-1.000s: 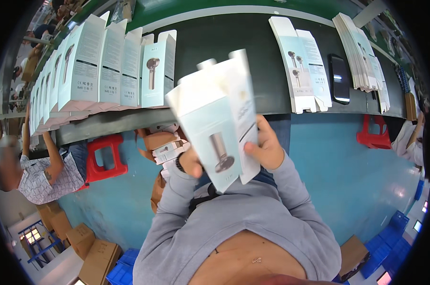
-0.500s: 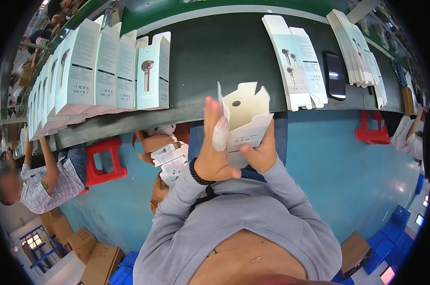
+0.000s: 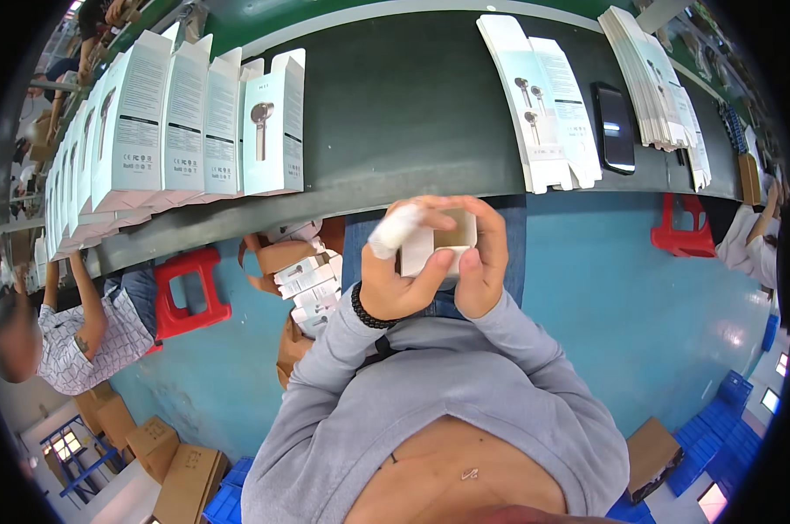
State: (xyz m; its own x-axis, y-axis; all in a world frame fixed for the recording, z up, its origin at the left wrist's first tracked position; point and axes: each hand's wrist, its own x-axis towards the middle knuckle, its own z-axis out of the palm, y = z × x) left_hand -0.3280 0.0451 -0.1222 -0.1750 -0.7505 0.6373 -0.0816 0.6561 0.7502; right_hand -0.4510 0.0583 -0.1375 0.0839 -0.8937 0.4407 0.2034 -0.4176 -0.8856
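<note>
A small carton (image 3: pixel 418 251) with a pale inside is held over my lap, just off the table's front edge. Its mouth faces up, and most of its outer walls are behind my fingers. My left hand (image 3: pixel 399 275), with a white wrapping on one finger and a black beaded bracelet, grips its left side, fingers bent over the far rim. On the other side my right hand (image 3: pixel 485 271) curls around it, thumb along the near edge. At the left of the table stand several upright cartons (image 3: pixel 272 131) printed with a handheld device.
Flattened cartons (image 3: pixel 543 113) lie on the dark table (image 3: pixel 386 113) at right, beside a black phone (image 3: pixel 614 128) and another flat stack (image 3: pixel 646 79). Below the table's edge, a brown bag (image 3: pixel 286 260) holds more cartons. Red stools (image 3: pixel 189 293) and a co-worker (image 3: pixel 89 332) are at left.
The carton has tipped so its opening faces up, and its raised flaps no longer show. My left hand's fingers went from outstretched to bent over its rim; my right hand closed around it.
</note>
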